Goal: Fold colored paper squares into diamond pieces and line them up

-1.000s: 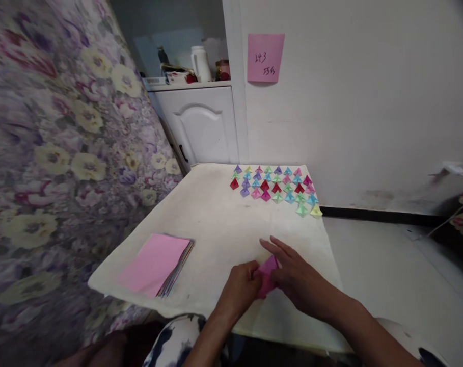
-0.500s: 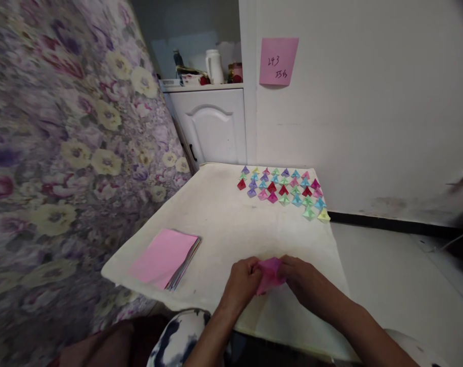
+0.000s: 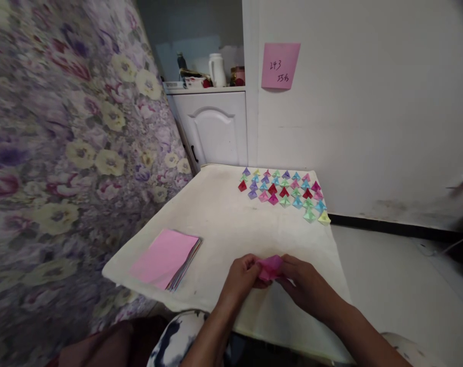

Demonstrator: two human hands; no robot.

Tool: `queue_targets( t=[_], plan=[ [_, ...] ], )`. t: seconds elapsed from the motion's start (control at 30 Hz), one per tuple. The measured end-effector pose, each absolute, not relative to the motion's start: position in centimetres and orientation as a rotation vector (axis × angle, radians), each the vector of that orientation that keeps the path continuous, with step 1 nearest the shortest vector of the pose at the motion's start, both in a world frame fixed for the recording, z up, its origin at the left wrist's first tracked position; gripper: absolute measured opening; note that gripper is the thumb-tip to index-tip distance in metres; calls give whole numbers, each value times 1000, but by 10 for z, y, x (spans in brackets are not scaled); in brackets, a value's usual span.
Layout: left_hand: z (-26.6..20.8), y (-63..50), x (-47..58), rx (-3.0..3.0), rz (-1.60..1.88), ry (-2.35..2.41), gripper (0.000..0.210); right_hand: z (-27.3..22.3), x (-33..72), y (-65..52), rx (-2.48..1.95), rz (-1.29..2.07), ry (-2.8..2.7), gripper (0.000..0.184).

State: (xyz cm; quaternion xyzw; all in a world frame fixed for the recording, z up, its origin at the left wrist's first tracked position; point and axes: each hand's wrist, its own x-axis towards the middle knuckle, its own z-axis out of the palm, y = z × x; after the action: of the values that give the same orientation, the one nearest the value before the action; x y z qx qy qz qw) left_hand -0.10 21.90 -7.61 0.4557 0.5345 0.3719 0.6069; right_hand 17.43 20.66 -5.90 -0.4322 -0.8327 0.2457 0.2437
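Note:
A bright pink piece of folded paper [image 3: 270,267] is held between my two hands, just above the front part of the table. My left hand [image 3: 243,275] grips its left side, with the thumb on top and fingers curled beneath. On the other side, my right hand [image 3: 300,279] pinches the right edge. The paper's exact folds are partly covered by my fingers. Several small folded paper pieces [image 3: 284,192] in red, green, blue, purple, pink and yellow stand in rows at the table's far right.
A stack of coloured paper [image 3: 166,257], pink on top, lies at the left of the cloth-covered table [image 3: 216,219]. A floral curtain [image 3: 82,153] hangs along the left. Behind stand a white cabinet [image 3: 218,130] and a wall bearing a pink note [image 3: 280,65].
The pink paper has been brought into a smaller, more gathered shape between my hands. My fingers have shifted around its edges, and the view has tilted slightly.

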Motion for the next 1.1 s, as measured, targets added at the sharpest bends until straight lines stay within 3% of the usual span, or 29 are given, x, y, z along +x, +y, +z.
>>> queue_targets(
  t=[0.27,0.5,0.63,0.9,1.1],
  plan=[
    [-68,219,-8,949,817,1040,35,-68,177,210,-1241,607,-2069,25],
    [-75,222,-6,1089,932,1157,25,-64,177,209,-1193,813,-1890,66],
    [-76,220,0,1060,1041,1052,20,-52,171,205,-1201,985,-1758,74],
    [-75,215,12,882,1009,1042,34,-58,167,210,-1177,1209,-1507,68],
    [-76,213,17,949,1019,1076,29,-71,168,219,-1169,1325,-1425,14]
  ],
)
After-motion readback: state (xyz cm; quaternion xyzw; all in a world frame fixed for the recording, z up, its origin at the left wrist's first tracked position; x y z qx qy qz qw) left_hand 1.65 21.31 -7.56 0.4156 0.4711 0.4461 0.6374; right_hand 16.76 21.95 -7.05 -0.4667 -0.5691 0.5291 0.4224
